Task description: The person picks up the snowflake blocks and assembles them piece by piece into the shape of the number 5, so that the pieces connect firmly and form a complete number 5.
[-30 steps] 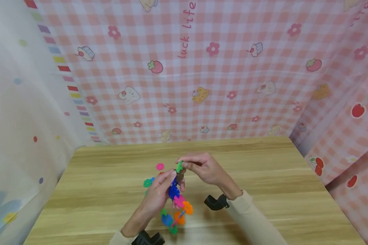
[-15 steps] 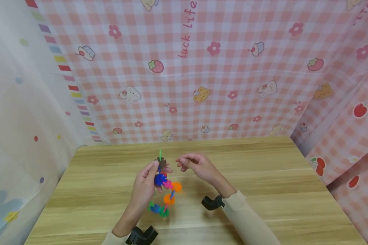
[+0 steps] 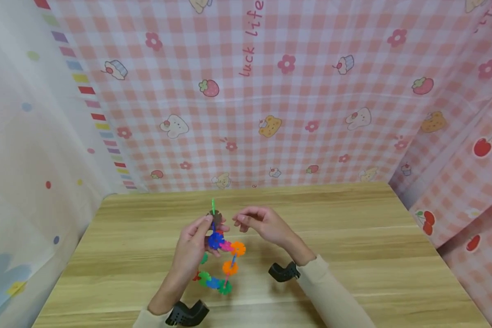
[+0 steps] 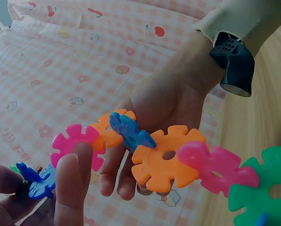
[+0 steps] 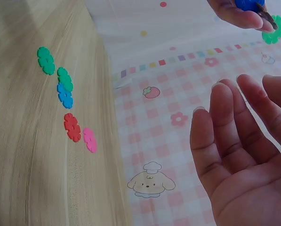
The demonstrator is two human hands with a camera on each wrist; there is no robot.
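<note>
My left hand (image 3: 192, 243) pinches a chain of interlocking snowflake discs near its upper end, at a brown disc (image 3: 215, 217). A light green disc (image 3: 213, 206) stands edge-on above the brown one. Below the fingers the chain hangs in a curve, with a dark blue disc (image 3: 216, 240), an orange disc (image 3: 230, 268) and a green disc (image 3: 225, 287) among its pieces. In the left wrist view, a pink disc (image 4: 218, 172) joins an orange disc (image 4: 168, 157) to a green one. Just right of the chain's top, my right hand (image 3: 266, 224) holds nothing, its fingers loosely bent.
Loose discs lie on the wooden table (image 3: 332, 237): a red disc (image 5: 72, 127), a pink disc (image 5: 90, 140), a blue disc (image 5: 65, 95) and green ones. Behind the table hangs a pink checked cloth (image 3: 229, 109). Each wrist carries a black camera mount (image 3: 284, 271).
My right hand has let go of the light green disc, which stays on the chain. My left hand has moved left with the chain, whose lower part has swung slightly in the last half second.
</note>
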